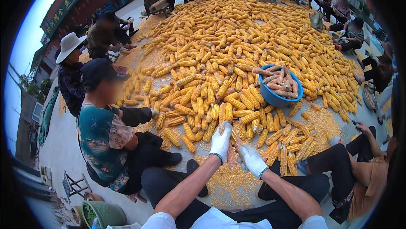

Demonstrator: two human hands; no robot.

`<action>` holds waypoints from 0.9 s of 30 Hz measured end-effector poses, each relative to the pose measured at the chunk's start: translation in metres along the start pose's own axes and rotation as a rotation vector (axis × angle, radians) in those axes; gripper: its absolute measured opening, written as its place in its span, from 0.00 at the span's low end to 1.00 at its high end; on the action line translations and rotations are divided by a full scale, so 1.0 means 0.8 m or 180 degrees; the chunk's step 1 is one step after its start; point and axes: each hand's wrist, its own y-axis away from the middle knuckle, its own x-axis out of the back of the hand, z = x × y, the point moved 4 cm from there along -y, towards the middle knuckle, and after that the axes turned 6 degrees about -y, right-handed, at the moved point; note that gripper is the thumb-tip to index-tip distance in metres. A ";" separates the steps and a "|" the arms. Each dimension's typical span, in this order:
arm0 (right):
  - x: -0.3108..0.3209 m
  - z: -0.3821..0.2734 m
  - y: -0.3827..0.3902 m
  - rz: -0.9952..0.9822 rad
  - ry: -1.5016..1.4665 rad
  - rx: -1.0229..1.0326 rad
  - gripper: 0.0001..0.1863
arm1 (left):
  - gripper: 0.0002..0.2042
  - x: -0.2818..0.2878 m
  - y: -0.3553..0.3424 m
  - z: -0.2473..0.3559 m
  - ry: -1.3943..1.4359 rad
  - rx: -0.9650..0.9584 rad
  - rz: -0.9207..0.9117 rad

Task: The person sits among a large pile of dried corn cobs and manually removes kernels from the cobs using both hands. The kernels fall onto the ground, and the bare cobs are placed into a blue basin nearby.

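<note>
My left hand, in a white knitted glove, is closed round a partly shelled corn ear; the palm hides some of it. Close beside it, my right hand, gloved the same way, grips a reddish bare corn cob whose upper end meets the ear. Another pinkish cob shows between the hands; I cannot tell whether it is held or lying loose. Loose kernels cover the ground beneath, between my shoes. A big heap of yellow corn ears rises just ahead.
A blue basin of stripped cobs sits on the heap's right side. A person in a floral top sits close on my left; another in tan is on my right. Several people sit round the heap. A green planter stands at lower left.
</note>
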 end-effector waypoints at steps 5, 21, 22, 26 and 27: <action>-0.009 0.002 -0.001 0.0054 0.0425 -0.0064 0.18 | 0.33 -0.001 0.004 -0.005 0.0360 0.0220 -0.0036; -0.010 -0.028 0.004 -0.0206 -0.0291 -0.0232 0.20 | 0.27 0.010 -0.007 0.019 -0.0297 -0.0343 0.0128; -0.005 -0.024 0.000 -0.0122 -0.0219 -0.0173 0.20 | 0.27 0.011 -0.014 0.014 -0.0170 -0.0388 0.0136; 0.005 -0.021 -0.007 0.0075 0.0496 0.0053 0.22 | 0.27 0.010 -0.017 0.021 -0.0054 -0.0366 0.0021; 0.009 -0.021 -0.009 0.0165 0.1168 0.0510 0.22 | 0.28 0.008 -0.018 0.019 0.0044 -0.0316 -0.0068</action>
